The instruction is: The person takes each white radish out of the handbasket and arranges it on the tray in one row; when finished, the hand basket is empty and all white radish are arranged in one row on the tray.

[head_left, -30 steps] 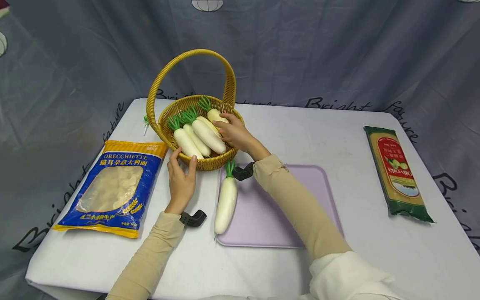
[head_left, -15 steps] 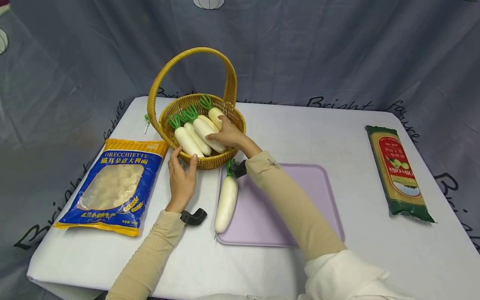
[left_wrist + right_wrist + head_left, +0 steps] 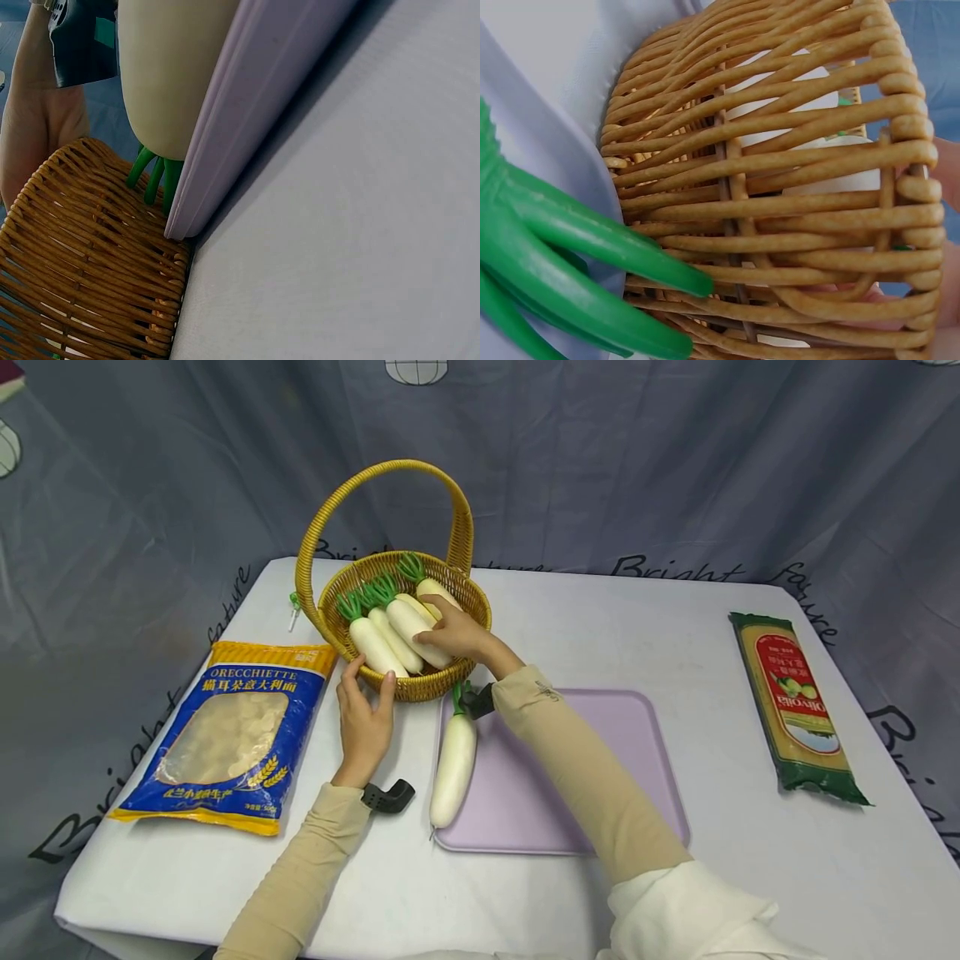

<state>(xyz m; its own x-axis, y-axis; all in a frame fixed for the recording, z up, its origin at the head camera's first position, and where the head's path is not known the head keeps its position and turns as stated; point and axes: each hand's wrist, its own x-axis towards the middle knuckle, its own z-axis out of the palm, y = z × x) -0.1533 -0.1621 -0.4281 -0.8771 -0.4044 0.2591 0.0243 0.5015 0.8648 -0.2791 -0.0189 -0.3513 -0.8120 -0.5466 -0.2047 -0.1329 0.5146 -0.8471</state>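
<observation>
Basket (image 3: 420, 690) is holding white radishes (image 3: 407, 622) — right hand (image 3: 461, 632) grasping one, unclenched left hand (image 3: 365, 725) touching the basket at seven o'clock.

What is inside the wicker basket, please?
White radishes with green tops lie in the basket. The right hand partly covers some; most of the basket's floor is hidden.

Green-stalked, smooth white radishes (image 3: 375, 645) lay in a round, golden-brown woven basket (image 3: 420, 691).
The basket stood upright, left of centre, its tall handle (image 3: 407, 465) arched; the radishes slanted side by side, stalks toward the far left, bodies reaching toward the near right.
</observation>
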